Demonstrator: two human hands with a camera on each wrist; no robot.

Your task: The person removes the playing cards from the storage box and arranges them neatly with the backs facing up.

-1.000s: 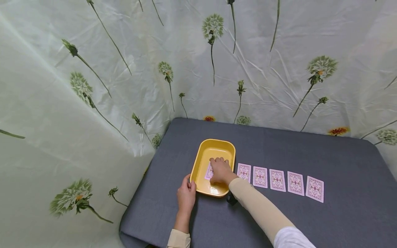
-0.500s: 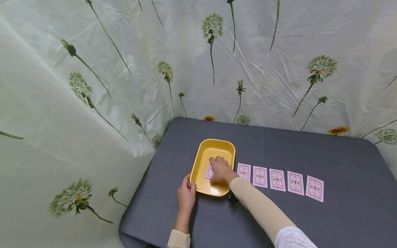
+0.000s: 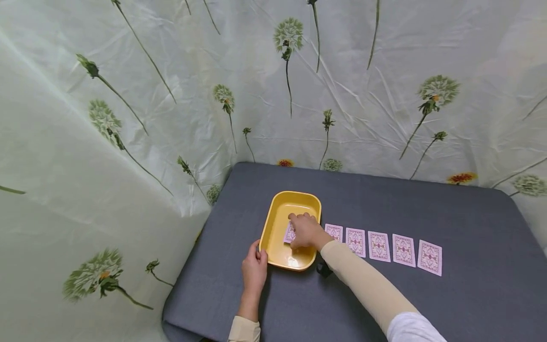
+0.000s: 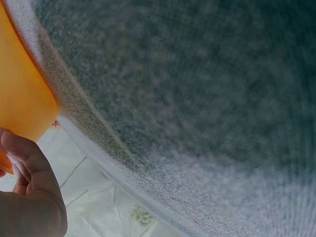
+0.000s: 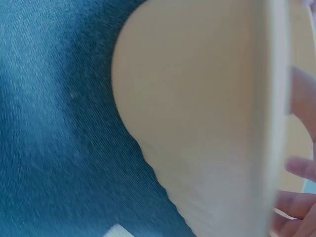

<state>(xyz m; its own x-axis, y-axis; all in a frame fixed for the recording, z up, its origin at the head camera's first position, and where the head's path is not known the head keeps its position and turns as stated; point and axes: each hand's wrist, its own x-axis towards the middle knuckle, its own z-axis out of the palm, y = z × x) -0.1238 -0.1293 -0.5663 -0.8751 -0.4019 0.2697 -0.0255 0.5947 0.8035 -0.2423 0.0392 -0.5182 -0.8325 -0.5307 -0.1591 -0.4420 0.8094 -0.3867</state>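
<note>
A yellow plastic tray [image 3: 269,223] stands toward the left of the dark grey table. My left hand [image 3: 254,270] grips the tray's near left corner, and the left wrist view shows the fingers at its rim. Inside the tray, my right hand [image 3: 306,232] holds a pink-patterned playing card [image 3: 288,233] between thumb and fingers. The hand covers most of that card, whose left side looks slightly raised. In the right wrist view, the tray's outer wall [image 5: 197,98] hides part of the right hand's fingers.
Several matching cards lie face down in a row right of the tray, from the partly covered nearest card [image 3: 333,231] to the far right card [image 3: 429,258]. Behind the table [image 3: 363,199] hangs a flower-print curtain [image 3: 363,118]. A small black object [image 3: 324,270] shows under the right forearm.
The card in the right hand has shifted slightly up and right within the tray. The head view has turned a little. The left hand keeps its hold on the tray.
</note>
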